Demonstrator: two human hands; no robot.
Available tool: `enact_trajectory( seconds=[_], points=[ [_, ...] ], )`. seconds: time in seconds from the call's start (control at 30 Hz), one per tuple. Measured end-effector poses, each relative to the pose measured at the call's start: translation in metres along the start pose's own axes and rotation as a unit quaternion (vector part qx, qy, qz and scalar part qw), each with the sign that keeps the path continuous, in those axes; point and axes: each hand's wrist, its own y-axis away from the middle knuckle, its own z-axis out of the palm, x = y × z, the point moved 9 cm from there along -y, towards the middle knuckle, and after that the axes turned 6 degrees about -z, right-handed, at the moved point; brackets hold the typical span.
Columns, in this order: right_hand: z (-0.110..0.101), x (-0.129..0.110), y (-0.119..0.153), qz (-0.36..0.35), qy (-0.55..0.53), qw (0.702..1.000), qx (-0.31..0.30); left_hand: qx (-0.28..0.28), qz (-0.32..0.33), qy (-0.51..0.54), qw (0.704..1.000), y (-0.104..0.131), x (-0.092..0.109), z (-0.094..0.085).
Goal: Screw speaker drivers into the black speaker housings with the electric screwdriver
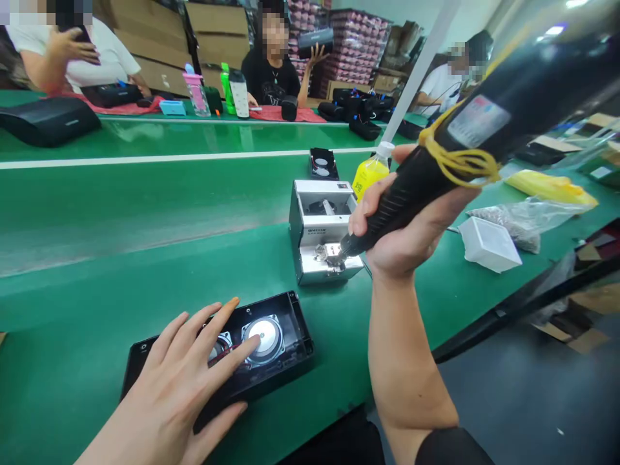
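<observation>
My right hand (411,226) is wrapped around a black electric screwdriver (397,200), which has a yellow cord or band looped around its body. Its tip reaches the front tray of a silver screw feeder (317,229); the tip's exact contact is hard to make out. My left hand (194,381) lies with fingers spread over a black speaker housing (295,323), thumb at its near side. Inside the housing, a round silver speaker driver (263,340) shows, and a second one is partly hidden under my fingers.
Behind the feeder stand a bottle of yellow liquid (371,173) and a small black speaker part (323,165). To the right are a white plastic box (490,244) and a bag of small parts (513,219). People sit across the green bench (145,206), near finished-looking black speakers (48,121).
</observation>
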Motion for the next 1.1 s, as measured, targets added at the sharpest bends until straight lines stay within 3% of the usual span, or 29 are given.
enact_trajectory(
  seconds=[0.27,0.47,0.6,0.7,0.83,0.97,1.1],
  points=[
    [-0.004,0.012,0.002,0.01,-0.015,1.0,-0.014,-0.016,-0.007,-0.016,1.0,0.02,-0.007,0.008],
    [-0.001,0.006,0.009,0.041,0.009,0.999,-0.014,0.005,0.029,-0.051,0.998,0.017,-0.001,0.0],
    [0.006,-0.006,0.013,0.06,-0.013,0.998,-0.01,-0.004,0.008,-0.041,0.999,0.015,-0.001,0.003],
    [0.025,-0.015,0.014,0.08,-0.065,0.994,-0.028,-0.015,-0.041,-0.007,0.999,0.019,-0.004,0.011],
    [0.066,-0.018,0.025,0.136,-0.147,0.978,-0.056,-0.035,-0.079,0.035,0.996,0.022,-0.004,0.017],
    [0.111,-0.006,0.052,0.194,-0.216,0.952,-0.097,-0.06,-0.082,0.036,0.994,0.018,-0.001,0.012],
    [0.136,0.015,0.081,0.222,-0.226,0.941,-0.122,-0.084,-0.077,0.031,0.993,0.013,0.001,0.009]
  ],
)
